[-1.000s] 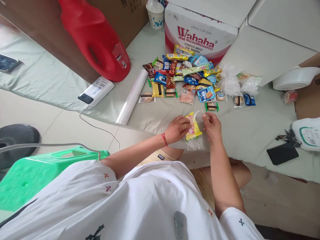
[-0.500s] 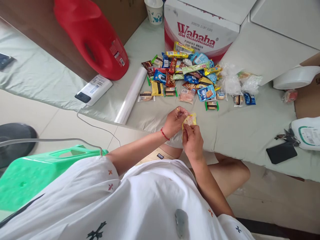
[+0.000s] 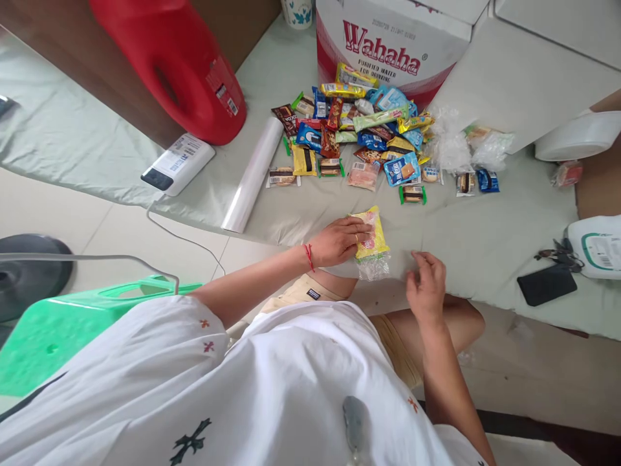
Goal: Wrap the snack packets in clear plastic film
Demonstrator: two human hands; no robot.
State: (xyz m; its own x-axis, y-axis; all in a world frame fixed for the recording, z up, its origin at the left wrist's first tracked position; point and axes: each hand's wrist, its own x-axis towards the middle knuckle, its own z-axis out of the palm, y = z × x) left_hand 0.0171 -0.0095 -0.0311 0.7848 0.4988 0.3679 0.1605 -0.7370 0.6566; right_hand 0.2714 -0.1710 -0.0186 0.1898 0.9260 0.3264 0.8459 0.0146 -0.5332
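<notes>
At the near edge of the cloth-covered table lies a yellow snack packet [image 3: 380,234] with pink print. Clear crinkled plastic [image 3: 374,267] sticks out from its near side. My left hand [image 3: 340,242] rests flat over the packet's left part, fingers stretched across it and thumb out of sight. To the right, apart from the packet, my right hand [image 3: 427,285] is at the table edge with its fingers loosely bent and nothing visible in them. Beyond both hands is a pile of small wrapped snacks [image 3: 330,141], with a pink packet [image 3: 363,175] at its near side.
A roll of clear film [image 3: 253,176] and a white phone-like device [image 3: 178,164] on a cable lie left, below a red jug [image 3: 194,84]. The Wahaha box [image 3: 388,48] stands behind the snacks. Crumpled clear bags [image 3: 449,142], a black pouch [image 3: 546,285] and keys are on the right.
Both hands were pinching the yellow packet. Now my right hand has let go and moved right, while my left hand lies over the packet. The view has shifted slightly.
</notes>
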